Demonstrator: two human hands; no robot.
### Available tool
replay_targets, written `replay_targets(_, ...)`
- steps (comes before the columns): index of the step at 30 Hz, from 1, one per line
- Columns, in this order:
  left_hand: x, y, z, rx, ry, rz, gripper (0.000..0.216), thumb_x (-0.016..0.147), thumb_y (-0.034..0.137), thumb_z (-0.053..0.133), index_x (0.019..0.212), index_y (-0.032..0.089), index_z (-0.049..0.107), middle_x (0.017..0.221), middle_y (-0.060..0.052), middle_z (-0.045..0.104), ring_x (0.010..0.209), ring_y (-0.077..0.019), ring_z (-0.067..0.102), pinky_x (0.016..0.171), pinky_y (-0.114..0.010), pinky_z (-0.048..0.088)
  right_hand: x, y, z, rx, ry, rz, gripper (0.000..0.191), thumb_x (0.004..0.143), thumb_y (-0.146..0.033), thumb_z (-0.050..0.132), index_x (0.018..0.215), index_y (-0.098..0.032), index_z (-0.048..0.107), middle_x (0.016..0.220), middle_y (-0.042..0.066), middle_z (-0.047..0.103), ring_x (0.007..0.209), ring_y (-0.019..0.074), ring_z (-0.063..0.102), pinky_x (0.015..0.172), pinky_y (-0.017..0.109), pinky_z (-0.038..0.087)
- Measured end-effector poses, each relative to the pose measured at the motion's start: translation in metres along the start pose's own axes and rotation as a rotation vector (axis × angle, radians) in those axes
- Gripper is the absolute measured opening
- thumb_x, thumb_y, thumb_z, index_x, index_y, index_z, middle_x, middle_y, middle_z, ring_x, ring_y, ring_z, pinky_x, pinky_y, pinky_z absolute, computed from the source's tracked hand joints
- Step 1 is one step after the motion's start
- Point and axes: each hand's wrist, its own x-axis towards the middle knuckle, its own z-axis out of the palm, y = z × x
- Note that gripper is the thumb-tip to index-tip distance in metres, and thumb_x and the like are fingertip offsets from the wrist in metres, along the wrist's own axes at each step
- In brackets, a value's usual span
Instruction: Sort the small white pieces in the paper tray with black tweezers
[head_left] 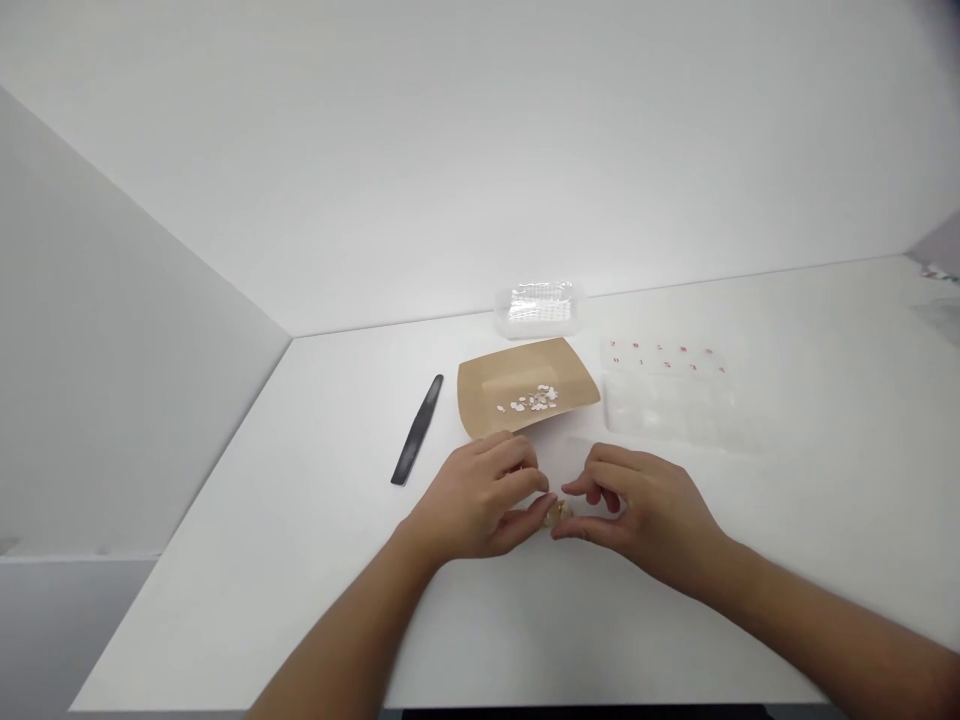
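Observation:
Between my hands, low over the white table, is a small yellowish, partly clear piece (pixel 557 514); its kind is too small to make out. My left hand (pixel 487 497) is closed, with thumb and forefinger tips pinched at its left side. From the right, my right hand (pixel 641 508) has its thumb and fingers curled around the piece. Just beyond the left hand lies a brown paper tray (pixel 480 385) with raised edges. Several small white flakes (pixel 541 398) are scattered in it.
A black flat tool with a tapered end (pixel 418 430) lies left of the tray. Behind the tray, a clear plastic box (pixel 540 310) stands near the wall. To the right is a translucent compartment case (pixel 667 400) with red numbers. White walls (pixel 450 150) bound the table (pixel 300 560).

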Motion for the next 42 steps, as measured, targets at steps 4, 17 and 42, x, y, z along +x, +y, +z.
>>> replay_targets(4,0.0013,0.0019,0.001,-0.043,-0.01,-0.005,0.006,0.094,0.025,0.064,0.089,0.022,0.067,0.083,-0.004,0.063,0.072,-0.016,0.053,0.064,-0.03,0.045,0.0001,-0.0005,0.0007,0.018,0.013,0.007,0.037,0.085,-0.063,0.075,0.086,-0.026,0.072,0.074,0.001,0.064,0.06,0.0132,0.055,0.055,0.028,0.041)
replay_targets(17,0.0036,0.003,0.0018,-0.109,-0.033,0.005,0.009,0.094,0.023,0.063,0.087,0.023,0.068,0.076,-0.003,0.064,0.073,-0.0174,0.056,0.069,-0.033,0.049,0.0004,0.0013,0.0023,0.028,0.021,0.013,0.033,0.085,-0.059,0.077,0.086,-0.026,0.073,0.075,0.0,0.064,0.061,0.0124,0.055,0.054,0.028,0.04)
replay_targets(42,0.0018,0.0028,0.0044,-0.107,-0.079,0.025,0.009,0.098,0.02,0.06,0.098,0.02,0.069,0.078,-0.003,0.067,0.073,-0.0168,0.056,0.073,-0.035,0.05,-0.0001,0.0024,0.0023,0.024,-0.042,0.056,0.038,0.086,-0.062,0.074,0.085,-0.025,0.07,0.078,-0.001,0.063,0.061,0.0114,0.055,0.053,0.027,0.041)
